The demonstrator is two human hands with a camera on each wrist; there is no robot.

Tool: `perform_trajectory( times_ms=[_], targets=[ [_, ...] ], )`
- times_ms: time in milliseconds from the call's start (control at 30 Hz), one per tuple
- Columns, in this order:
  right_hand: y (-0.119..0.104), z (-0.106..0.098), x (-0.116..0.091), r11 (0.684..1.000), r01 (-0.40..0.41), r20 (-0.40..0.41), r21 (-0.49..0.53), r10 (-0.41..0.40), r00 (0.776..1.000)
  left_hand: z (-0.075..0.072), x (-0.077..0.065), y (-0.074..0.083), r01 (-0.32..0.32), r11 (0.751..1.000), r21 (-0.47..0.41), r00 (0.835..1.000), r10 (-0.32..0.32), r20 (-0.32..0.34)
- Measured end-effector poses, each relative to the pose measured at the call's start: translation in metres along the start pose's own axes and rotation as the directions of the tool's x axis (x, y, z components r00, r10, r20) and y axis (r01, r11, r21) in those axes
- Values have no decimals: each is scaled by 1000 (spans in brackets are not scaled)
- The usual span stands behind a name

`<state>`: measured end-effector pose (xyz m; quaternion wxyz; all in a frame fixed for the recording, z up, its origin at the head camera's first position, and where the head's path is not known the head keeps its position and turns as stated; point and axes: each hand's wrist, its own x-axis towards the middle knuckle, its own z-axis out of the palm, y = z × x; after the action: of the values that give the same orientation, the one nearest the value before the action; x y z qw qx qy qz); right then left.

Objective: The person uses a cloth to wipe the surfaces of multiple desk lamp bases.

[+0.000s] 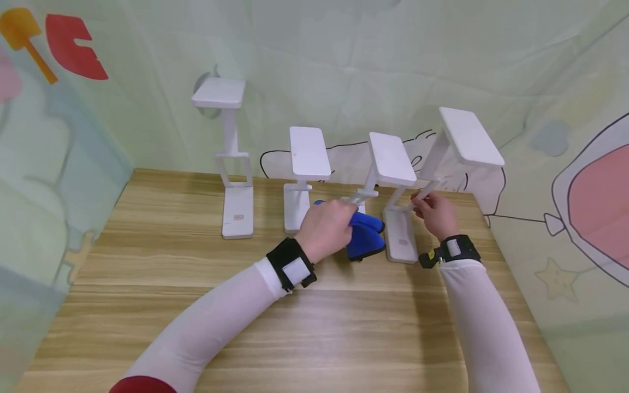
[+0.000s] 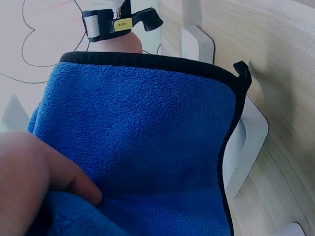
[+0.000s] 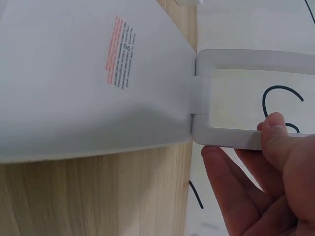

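Note:
My left hand [image 1: 326, 229] grips a blue towel [image 1: 365, 240] with black edging, bunched in the fist and hanging just in front of a white folding desk lamp [image 1: 391, 158]. In the left wrist view the towel [image 2: 138, 113] spreads broad and plush, a small black loop at its corner, and partly hides a lamp base. At the far right, my right hand [image 1: 436, 214] pinches the lower open-frame arm of another white desk lamp [image 1: 470, 137]. The right wrist view shows thumb and fingers on that arm [image 3: 236, 141], beside its hinge to a white panel [image 3: 64, 88] bearing red and black print.
Two more white desk lamps stand to the left, one tall and unfolded [image 1: 221, 94], one lower [image 1: 310, 154]. All the lamps line the back of the wooden table [image 1: 295, 338], close to a printed cloth backdrop [image 1: 344, 82]. Another cloth wall [image 1: 580, 262] borders the right side.

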<state>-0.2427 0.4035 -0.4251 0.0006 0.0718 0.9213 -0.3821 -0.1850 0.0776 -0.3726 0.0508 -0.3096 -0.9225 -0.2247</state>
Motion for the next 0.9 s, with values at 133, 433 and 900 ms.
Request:
perform_trajectory(
  times_ms=[133, 433, 900],
  targets=[
    [-12, -17, -10, 979, -1, 103, -204, 22, 994, 0, 1, 1, 1, 1000, 15, 1000, -1, -8],
    [-109, -44, -76, 882, 280, 464, -379, -81, 882, 2, 1, 5, 3, 1000, 27, 1000, -3, -14],
    [-133, 26, -100, 752, 569, 323, -333, -476, 818, 12, 4, 29, -124, 989, 81, 992, 124, 7]
  ],
)
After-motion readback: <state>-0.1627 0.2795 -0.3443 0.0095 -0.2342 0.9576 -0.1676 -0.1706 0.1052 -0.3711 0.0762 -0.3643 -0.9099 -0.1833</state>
